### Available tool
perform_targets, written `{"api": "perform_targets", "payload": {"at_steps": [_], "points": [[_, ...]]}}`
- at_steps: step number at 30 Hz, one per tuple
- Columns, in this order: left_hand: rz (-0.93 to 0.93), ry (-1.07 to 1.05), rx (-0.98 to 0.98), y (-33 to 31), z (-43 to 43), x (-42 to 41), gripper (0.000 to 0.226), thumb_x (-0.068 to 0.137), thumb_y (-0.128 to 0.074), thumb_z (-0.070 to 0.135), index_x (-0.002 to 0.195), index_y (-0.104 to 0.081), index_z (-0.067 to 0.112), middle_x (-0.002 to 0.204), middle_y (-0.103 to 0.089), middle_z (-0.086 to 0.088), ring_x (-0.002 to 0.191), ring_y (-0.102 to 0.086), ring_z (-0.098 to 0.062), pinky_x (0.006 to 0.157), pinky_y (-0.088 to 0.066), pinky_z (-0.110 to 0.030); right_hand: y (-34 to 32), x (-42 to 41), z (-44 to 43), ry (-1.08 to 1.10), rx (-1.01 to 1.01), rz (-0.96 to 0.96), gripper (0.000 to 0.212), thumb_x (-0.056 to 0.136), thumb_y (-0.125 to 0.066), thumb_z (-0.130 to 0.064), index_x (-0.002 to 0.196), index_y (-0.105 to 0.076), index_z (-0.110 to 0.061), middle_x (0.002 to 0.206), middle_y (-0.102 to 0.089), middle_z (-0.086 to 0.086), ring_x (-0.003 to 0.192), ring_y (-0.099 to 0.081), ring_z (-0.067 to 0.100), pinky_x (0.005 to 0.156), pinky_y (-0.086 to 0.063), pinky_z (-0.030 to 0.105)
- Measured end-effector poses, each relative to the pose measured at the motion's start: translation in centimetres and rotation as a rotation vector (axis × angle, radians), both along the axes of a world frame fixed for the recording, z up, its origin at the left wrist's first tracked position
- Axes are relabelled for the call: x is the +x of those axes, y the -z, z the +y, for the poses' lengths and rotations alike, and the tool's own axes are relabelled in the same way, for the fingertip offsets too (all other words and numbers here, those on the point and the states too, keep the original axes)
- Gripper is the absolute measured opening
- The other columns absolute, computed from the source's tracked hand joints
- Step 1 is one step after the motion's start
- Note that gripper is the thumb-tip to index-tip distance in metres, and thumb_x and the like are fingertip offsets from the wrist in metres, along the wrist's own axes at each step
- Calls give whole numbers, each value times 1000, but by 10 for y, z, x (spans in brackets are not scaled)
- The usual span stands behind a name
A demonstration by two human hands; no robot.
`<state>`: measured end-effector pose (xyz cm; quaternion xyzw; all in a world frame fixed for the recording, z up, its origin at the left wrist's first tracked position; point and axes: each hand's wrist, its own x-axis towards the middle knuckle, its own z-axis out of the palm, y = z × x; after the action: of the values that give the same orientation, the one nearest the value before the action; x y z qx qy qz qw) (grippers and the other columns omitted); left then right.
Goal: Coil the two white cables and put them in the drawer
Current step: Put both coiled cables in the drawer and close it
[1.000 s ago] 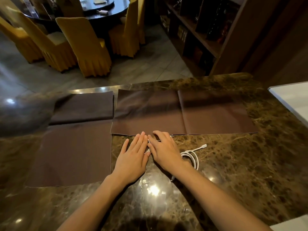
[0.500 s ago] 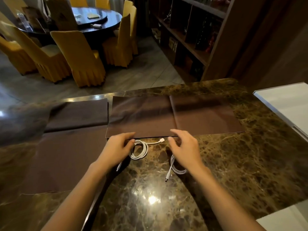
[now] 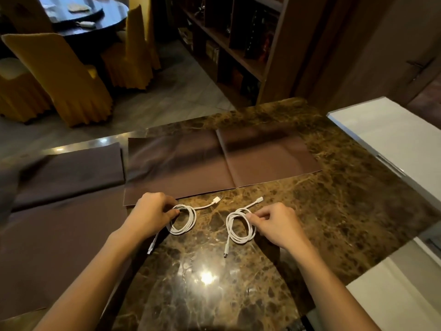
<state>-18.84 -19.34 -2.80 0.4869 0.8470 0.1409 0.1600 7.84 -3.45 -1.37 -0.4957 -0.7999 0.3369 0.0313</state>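
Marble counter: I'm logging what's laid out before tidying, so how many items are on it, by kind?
White cables: 2, the left cable pinched in the left hand and the right cable in the right hand
Brown cloths: 3, near left, far left, and middle
Total: 5

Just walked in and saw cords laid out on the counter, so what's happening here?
A person is tidying two white cables on a marble counter. The left hand grips the left cable and the right hand pinches the right cable. Both are wound into loose loops lying apart on the stone, plug ends trailing out. Brown cloths lie just beyond. No drawer is visibly open.
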Motion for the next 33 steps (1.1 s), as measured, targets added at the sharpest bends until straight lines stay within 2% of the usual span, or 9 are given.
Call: {"api": "perform_targets", "payload": {"at_steps": [4, 7, 9, 12, 17, 21, 25, 30, 33], "points": [[-100, 31, 47, -2, -2, -5, 13, 90, -74, 30, 101, -80, 28, 91, -79, 8, 82, -68, -11, 72, -47, -26, 0, -1, -7, 8, -70, 32, 42, 88, -65, -60, 75, -80, -22, 65, -75, 4, 66, -71, 15, 73, -54, 27], [-246, 90, -5, -3, -4, -13, 9, 89, -75, 34, 98, -79, 36, 83, -77, 15, 72, -67, -2, 69, -48, -20, 3, -3, -11, 34, -133, 71, 15, 83, -79, -45, 80, -80, -30, 65, -76, -3, 64, -72, 10, 74, -56, 27], [-424, 127, -44, -3, -4, -20, 10, 89, -77, 32, 96, -80, 37, 78, -79, 10, 69, -73, -11, 71, -57, -24, 7, -4, -14, 52, -157, 95, 3, 83, -81, -34, 83, -79, -33, 61, -75, -7, 63, -72, 6, 78, -57, 27], [-574, 114, -24, -4, -4, -27, 12, 89, -77, 22, 96, -83, 29, 81, -81, 2, 77, -77, -21, 77, -64, -33, 12, -3, -17, 135, -248, 194, 9, 84, -82, -22, 91, -83, -27, 70, -79, -2, 73, -78, 17, 82, -63, 34], [-815, 21, 108, -15, -4, -17, 11, 87, -76, 10, 91, -84, 17, 83, -81, -12, 75, -75, -25, 69, -64, -28, 11, 10, -23, 226, -340, 378, 17, 87, -78, -8, 97, -82, -20, 82, -82, 5, 82, -78, 29, 73, -64, 34], [-864, -2, 223, -27, 3, 10, 13, 86, -76, 8, 94, -84, 15, 86, -81, -16, 69, -73, -22, 69, -64, -28, -1, 35, -27, 262, -309, 500, 19, 89, -75, -5, 104, -80, -15, 83, -82, 3, 78, -78, 17, 69, -61, 28], [-898, 25, 295, -34, 16, 53, 13, 87, -76, 8, 96, -83, 14, 84, -79, -20, 70, -71, -27, 73, -64, -40, -14, 73, -30, 304, -264, 595, 20, 89, -75, -3, 103, -81, -16, 87, -82, 6, 83, -79, 23, 72, -64, 34], [-889, 149, 312, -47, 49, 121, 14, 87, -75, 3, 98, -81, 8, 81, -80, -15, 65, -73, -15, 64, -61, -25, -28, 143, -28, 415, -209, 672, 24, 86, -76, 0, 98, -79, -21, 86, -82, 0, 76, -78, 10, 62, -57, 17], [-921, 178, 296, -51, 70, 173, 13, 87, -75, 3, 98, -81, 7, 79, -80, -11, 65, -73, -14, 62, -61, -23, -26, 195, -23, 478, -140, 663, 24, 85, -78, -4, 97, -80, -25, 85, -82, -1, 80, -79, 13, 68, -61, 24]]}}
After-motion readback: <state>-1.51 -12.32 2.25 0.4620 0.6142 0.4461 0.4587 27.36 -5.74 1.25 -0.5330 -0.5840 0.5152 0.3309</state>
